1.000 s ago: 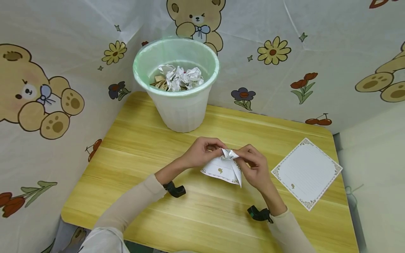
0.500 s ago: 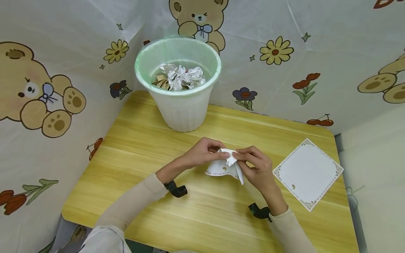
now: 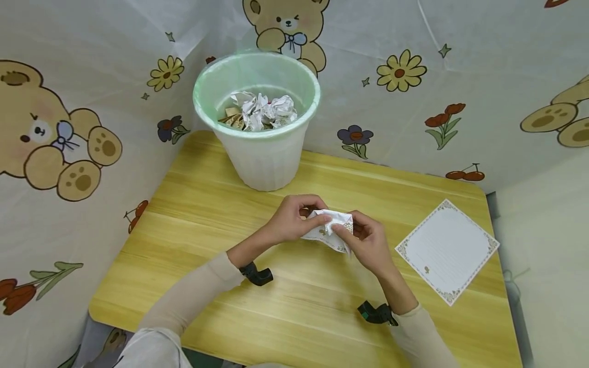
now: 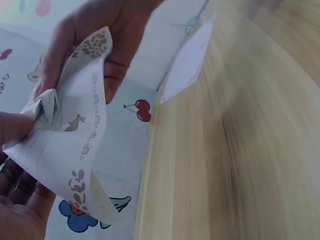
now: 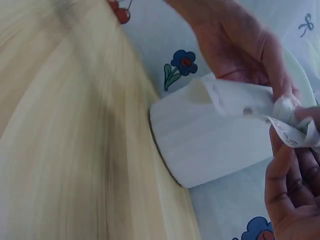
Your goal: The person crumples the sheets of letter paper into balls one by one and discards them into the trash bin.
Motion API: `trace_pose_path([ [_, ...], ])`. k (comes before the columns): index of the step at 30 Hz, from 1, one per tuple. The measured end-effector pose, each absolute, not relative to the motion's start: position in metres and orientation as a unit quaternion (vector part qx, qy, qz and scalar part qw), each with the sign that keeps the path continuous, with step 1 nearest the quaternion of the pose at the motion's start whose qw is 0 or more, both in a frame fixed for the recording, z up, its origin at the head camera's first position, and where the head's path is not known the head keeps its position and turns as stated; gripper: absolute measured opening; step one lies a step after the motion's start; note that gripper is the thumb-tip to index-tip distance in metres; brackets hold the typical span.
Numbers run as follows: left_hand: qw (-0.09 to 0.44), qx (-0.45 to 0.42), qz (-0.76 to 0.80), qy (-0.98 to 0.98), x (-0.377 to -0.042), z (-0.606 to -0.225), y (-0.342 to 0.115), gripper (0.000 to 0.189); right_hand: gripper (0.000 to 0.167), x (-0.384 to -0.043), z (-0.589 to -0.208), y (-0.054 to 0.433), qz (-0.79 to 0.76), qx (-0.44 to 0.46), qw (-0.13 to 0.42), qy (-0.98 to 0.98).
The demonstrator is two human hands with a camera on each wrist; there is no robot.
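Observation:
Both hands hold one sheet of white notepaper [image 3: 341,217], crumpled at the middle, with a brown floral border. My left hand [image 3: 291,221] grips its left side, thumb pressed on the crumpled part and fingers behind. From the other side my right hand [image 3: 371,244] pinches it, its thumb also on the crumpled middle. In the left wrist view the paper [image 4: 75,140] hangs down in a loose flap with a small brown print. The right wrist view shows the twisted paper [image 5: 240,97] between the two hands, raised over the table.
A white bin [image 3: 269,161] with a pale green liner stands at the back of the wooden table [image 3: 294,312]. Crumpled paper [image 3: 264,110] and brown scraps lie in it. A flat bordered sheet [image 3: 448,250] lies at the right. Patterned cloth [image 3: 354,30] hangs behind.
The sheet is folded in and crumpled further, and its hanging flap is shorter. The right thumb has moved onto the crumpled middle, beside the left thumb. Bin and flat sheet are unmoved.

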State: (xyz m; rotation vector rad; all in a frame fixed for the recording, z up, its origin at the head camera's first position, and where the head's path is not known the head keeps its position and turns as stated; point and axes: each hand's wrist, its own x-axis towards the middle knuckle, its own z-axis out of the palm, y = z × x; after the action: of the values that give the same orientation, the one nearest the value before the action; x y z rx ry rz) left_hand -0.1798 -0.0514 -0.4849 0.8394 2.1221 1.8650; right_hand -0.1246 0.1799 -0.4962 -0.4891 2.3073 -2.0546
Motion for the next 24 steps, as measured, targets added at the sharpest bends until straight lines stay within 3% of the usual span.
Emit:
trace_pose_path([
  [4, 0.055, 0.284, 0.622, 0.728, -0.176, -0.489, -0.044, 0.012, 0.005, -0.126, -0.497, 0.176, -0.661, -0.14, -0.021, 0.737],
  [10, 0.01, 0.229, 0.624, 0.747, -0.168, -0.489, -0.036, 0.008, 0.008, -0.129, -0.497, 0.169, -0.586, -0.148, -0.118, 0.788],
  [14, 0.042, 0.199, 0.651, 0.732, -0.164, -0.486, -0.037, 0.013, 0.01, -0.133, -0.496, 0.168, -0.549, -0.144, -0.158, 0.808],
  [19, 0.149, 0.19, 0.742, 0.626, -0.164, -0.479, -0.048, 0.036, 0.007, -0.14, -0.489, 0.177, -0.605, -0.132, -0.111, 0.778],
  [24, 0.17, 0.233, 0.743, 0.604, -0.168, -0.481, -0.056, 0.032, 0.006, -0.14, -0.48, 0.184, -0.645, -0.125, -0.034, 0.753],
])
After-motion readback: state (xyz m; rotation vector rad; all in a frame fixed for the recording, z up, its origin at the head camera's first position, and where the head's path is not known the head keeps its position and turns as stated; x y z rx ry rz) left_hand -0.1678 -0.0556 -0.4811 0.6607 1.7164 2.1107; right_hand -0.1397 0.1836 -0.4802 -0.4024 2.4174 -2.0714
